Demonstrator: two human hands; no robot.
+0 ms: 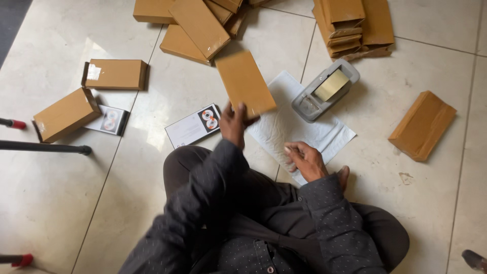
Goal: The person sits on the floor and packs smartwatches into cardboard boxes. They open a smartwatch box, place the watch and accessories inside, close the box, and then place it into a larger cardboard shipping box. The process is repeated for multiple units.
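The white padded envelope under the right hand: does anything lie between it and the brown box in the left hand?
Nothing visible does. The left hand holds the brown box right at the edge of the white padded envelope, where the right hand rests; the grey device sits further along.

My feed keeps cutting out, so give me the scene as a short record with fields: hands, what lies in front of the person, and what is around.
left hand: grips the near end of a flat brown box, held over the floor
right hand: rests on a white padded mailer, holding nothing
on the mailer: grey tray with a yellowish pad inside
beside the left hand: white booklet picturing discs
far side: pile of brown boxes
right side: single brown box
surface: tiled floor
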